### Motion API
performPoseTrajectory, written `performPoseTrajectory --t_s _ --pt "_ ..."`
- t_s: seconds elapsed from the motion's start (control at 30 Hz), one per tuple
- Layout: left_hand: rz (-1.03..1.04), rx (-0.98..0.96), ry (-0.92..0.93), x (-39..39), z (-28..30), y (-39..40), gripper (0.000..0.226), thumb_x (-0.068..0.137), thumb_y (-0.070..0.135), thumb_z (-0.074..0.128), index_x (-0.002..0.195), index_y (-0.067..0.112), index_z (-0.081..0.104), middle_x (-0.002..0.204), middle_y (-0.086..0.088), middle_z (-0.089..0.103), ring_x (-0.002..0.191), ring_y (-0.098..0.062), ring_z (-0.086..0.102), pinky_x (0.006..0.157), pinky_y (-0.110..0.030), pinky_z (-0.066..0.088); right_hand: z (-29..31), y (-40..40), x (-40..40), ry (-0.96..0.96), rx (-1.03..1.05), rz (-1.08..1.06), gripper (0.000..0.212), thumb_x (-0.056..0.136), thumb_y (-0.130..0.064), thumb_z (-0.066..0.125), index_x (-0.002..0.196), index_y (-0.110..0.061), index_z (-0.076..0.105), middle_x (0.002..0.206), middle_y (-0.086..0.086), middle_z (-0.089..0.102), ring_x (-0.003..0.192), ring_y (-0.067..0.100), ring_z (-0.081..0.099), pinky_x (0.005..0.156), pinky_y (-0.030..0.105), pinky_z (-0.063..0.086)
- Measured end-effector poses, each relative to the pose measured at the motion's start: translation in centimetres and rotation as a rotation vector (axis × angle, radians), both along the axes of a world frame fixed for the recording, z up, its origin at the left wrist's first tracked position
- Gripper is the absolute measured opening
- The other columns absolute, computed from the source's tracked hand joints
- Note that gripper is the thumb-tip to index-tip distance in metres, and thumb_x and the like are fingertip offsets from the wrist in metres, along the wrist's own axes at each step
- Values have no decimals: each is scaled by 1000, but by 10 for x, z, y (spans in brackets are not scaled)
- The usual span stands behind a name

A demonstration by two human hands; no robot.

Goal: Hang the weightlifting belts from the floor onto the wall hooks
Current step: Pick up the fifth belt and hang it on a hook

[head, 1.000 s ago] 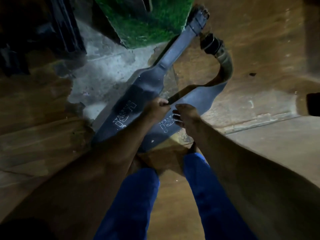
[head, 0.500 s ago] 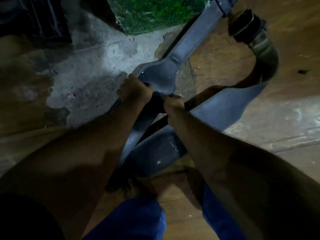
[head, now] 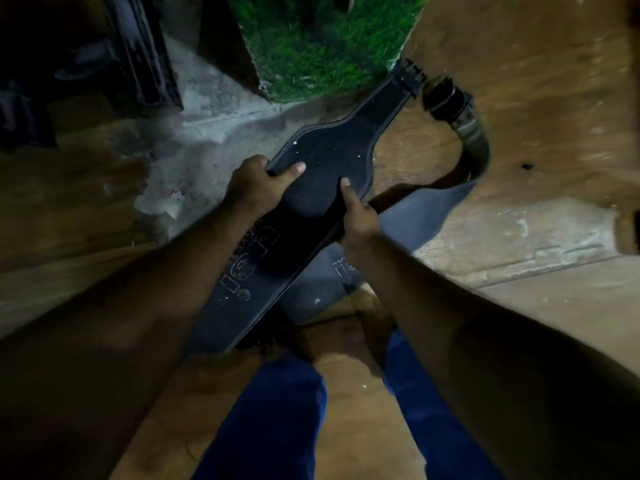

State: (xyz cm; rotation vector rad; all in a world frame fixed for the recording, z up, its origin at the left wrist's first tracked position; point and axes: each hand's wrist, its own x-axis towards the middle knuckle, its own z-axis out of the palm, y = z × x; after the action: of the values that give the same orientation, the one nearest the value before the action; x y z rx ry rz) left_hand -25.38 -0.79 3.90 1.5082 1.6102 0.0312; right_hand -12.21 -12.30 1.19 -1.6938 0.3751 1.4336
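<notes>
A black weightlifting belt (head: 322, 188) with pale lettering is lifted off the floor and runs from the lower left to its buckle at the upper right. My left hand (head: 258, 183) grips the belt's left edge, thumb on top. My right hand (head: 358, 220) grips its right edge, thumb lying on the belt's face. A second belt (head: 422, 209), greyish, lies on the floor under and to the right of the first, curving round to its own buckle end (head: 446, 98). No wall hooks are in view.
The floor is brown wood with a worn grey concrete patch (head: 194, 133) at the left. A green turf mat (head: 311, 46) lies ahead. Dark equipment (head: 138, 50) stands at the upper left. My blue trouser legs (head: 277, 410) are below.
Both hands have raised the black belt off the floor and turned its flat face up. The hands now sit on opposite edges of its wide part.
</notes>
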Motion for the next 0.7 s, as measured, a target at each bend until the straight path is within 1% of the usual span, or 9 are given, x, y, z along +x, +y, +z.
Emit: performPoseTrajectory --t_s 0.07,0.1,0.17,0.23,0.33,0.43,0.5,0.6,0.7 --pt "39 26 -40 6 46 -1 56 77 64 71 61 20 41 60 6 46 65 -24 56 58 -29 38 46 6 1 5 41 -64 104 48 -73 87 125 -7 67 116 11 76 102 32 74 95 49 58" --pt "66 31 -50 9 68 -1 56 76 65 72 61 19 44 60 6 49 67 -24 59 58 -30 42 71 10 3 13 81 -84 101 53 -69 88 128 -6 66 117 12 75 102 33 74 95 50 59" --pt "113 33 -68 11 116 1 58 71 71 71 66 15 55 68 4 62 75 -24 67 65 -35 53 121 16 6 20 155 -81 79 72 -57 83 128 -5 66 117 13 75 103 32 74 95 50 59" --pt "141 51 -102 9 168 0 66 63 79 67 79 14 67 82 0 73 83 -23 71 75 -41 61 171 19 7 -3 207 -65 68 78 -53 79 128 -8 67 118 12 75 106 32 74 96 51 58" --pt "163 72 -141 6 247 -7 73 59 84 62 88 18 71 90 1 75 86 -22 71 78 -44 61 249 21 8 -108 228 1 66 76 -58 78 120 -9 70 115 10 76 104 31 74 94 51 59" --pt "165 104 -173 2 316 -17 72 60 88 60 86 22 69 89 3 75 85 -20 72 77 -43 61 316 16 9 -166 219 35 76 60 -69 81 109 -10 75 108 8 79 100 30 76 92 48 60" --pt "140 117 -182 0 363 -18 69 64 84 61 93 22 71 89 5 76 85 -18 73 79 -43 61 360 11 10 -157 282 46 71 64 -65 80 109 -10 77 108 8 79 101 29 76 95 47 59" --pt "93 119 -283 4 438 -13 48 78 64 68 102 22 71 95 5 75 91 -17 73 82 -40 61 430 6 10 -107 336 128 66 70 -62 80 109 -9 78 109 10 79 101 30 76 97 48 58" --pt "104 236 -395 5 508 -16 37 89 51 66 107 19 71 99 4 75 94 -14 72 85 -41 60 500 2 14 -6 474 203 59 85 -53 75 125 -10 71 122 10 75 112 29 72 105 48 53"
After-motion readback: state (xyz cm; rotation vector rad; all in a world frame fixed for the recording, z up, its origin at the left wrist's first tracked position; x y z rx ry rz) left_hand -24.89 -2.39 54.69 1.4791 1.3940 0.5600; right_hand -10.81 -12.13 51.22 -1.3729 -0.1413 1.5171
